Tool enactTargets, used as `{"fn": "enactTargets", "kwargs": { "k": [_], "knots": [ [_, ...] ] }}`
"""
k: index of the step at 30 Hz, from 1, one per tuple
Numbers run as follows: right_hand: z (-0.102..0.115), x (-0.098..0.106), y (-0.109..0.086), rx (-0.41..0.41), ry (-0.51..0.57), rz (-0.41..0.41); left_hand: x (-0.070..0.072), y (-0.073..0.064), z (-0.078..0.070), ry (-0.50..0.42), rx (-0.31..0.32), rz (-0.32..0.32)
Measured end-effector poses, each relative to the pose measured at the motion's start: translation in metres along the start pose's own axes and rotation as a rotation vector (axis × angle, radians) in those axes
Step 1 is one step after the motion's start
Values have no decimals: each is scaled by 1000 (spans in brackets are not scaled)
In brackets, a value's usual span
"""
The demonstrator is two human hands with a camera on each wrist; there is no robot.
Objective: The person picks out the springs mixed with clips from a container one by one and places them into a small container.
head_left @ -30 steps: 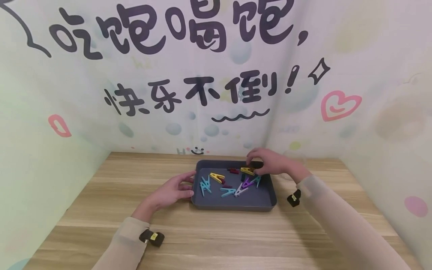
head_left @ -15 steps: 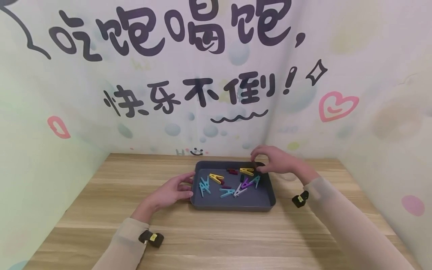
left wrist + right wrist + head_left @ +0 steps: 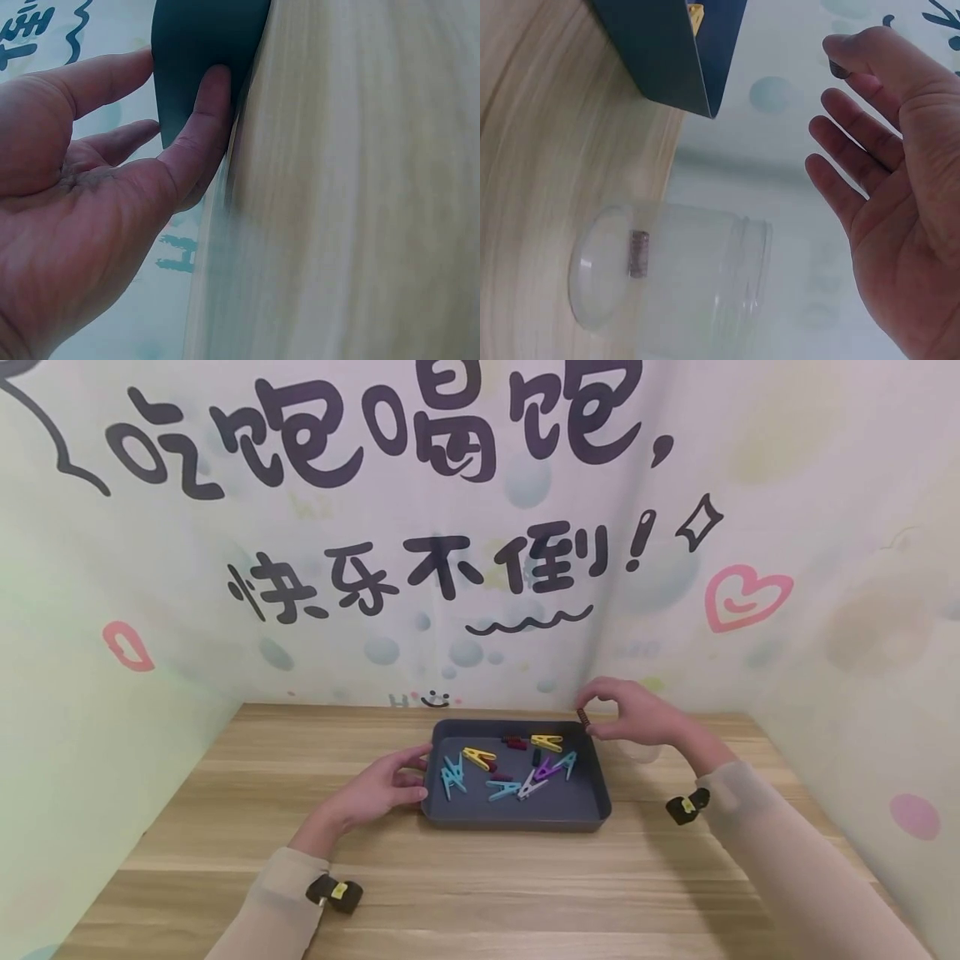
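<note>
A grey tray (image 3: 517,823) holds several clothespins: a yellow one (image 3: 547,743), a purple one (image 3: 547,768), a pale one (image 3: 531,786) and light blue ones among them. Fingertips of my left hand (image 3: 377,789) touch the tray's left outer wall, thumb near its front corner. Above the back right corner, my right hand (image 3: 637,714) pinches a small dark reddish spring (image 3: 583,719) between thumb and index finger; its other fingers are extended in the right wrist view. Below that hand stands a clear jar (image 3: 705,262) with a similar coil (image 3: 639,253) at its bottom.
Small dark red pieces (image 3: 517,745) and a black piece (image 3: 537,757) also lie in the tray. The wooden table (image 3: 480,893) meets a printed backdrop (image 3: 360,652) behind the tray. Light side panels rise at left and right.
My right hand has lifted from inside the tray's back right and moved right, out over the corner, with the spring pinched in it. My left hand stays at the tray's side.
</note>
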State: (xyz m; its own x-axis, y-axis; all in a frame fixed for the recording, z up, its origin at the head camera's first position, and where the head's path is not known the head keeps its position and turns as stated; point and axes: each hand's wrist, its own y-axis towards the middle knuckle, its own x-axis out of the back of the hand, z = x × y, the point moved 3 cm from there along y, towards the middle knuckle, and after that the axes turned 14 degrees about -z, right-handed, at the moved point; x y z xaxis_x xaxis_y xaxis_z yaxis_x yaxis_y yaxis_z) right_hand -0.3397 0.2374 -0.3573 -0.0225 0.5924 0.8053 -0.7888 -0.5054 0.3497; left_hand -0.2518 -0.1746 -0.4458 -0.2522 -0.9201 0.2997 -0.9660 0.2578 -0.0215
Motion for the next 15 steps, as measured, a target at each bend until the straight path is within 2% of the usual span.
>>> {"fn": "enactTargets", "kwargs": {
  "k": [8,15],
  "knots": [
    [-6,16,-8,33,1,-60,0,0,-1,3,-6,2],
    [-12,30,-15,2,5,-94,0,-1,-3,0,-4,4]
  ]
}}
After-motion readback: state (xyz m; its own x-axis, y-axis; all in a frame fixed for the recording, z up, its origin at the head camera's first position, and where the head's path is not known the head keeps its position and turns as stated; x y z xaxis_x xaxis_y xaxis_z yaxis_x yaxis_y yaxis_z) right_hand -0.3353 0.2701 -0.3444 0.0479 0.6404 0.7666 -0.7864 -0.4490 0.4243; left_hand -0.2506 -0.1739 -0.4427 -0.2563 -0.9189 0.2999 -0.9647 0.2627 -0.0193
